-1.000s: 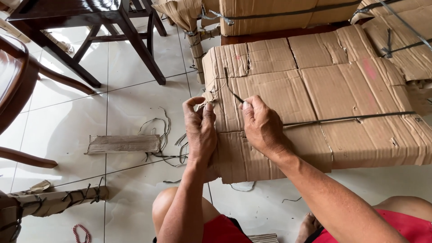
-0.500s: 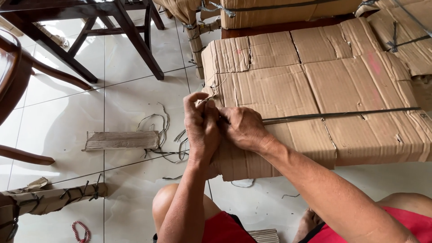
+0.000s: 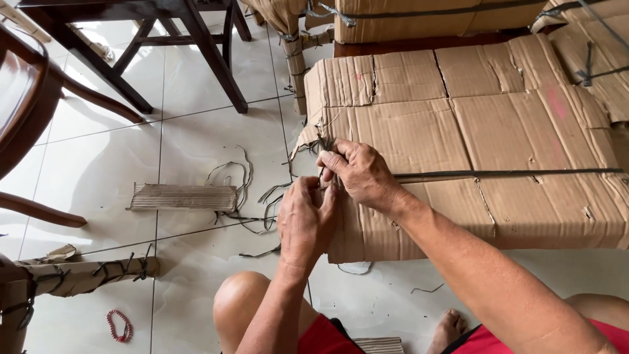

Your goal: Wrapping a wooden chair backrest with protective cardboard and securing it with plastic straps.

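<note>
Closest in, above a bare knee and red shorts, the left hand (image 3: 306, 219) is curled shut at the near left edge of the flat brown cardboard-wrapped bundle (image 3: 472, 137), its fingers closed, as far as I can tell, on the end of the dark flat binding strap (image 3: 511, 174). Just beyond and touching it, the right hand (image 3: 359, 172) pinches the same strap end between thumb and forefinger at that corner. The strap lies taut across the bundle toward its right side, so the band looks to be in place, and by my judgement the fastening at the corner is what is not yet finished. Loose dark strap offcuts (image 3: 246, 190) and a strip of corrugated cardboard (image 3: 183, 196) lie on the glossy white tiled floor (image 3: 196, 131) to the left. Farther off stand dark wooden chair legs (image 3: 209, 59) and more strapped cardboard parcels (image 3: 419, 19).
</note>
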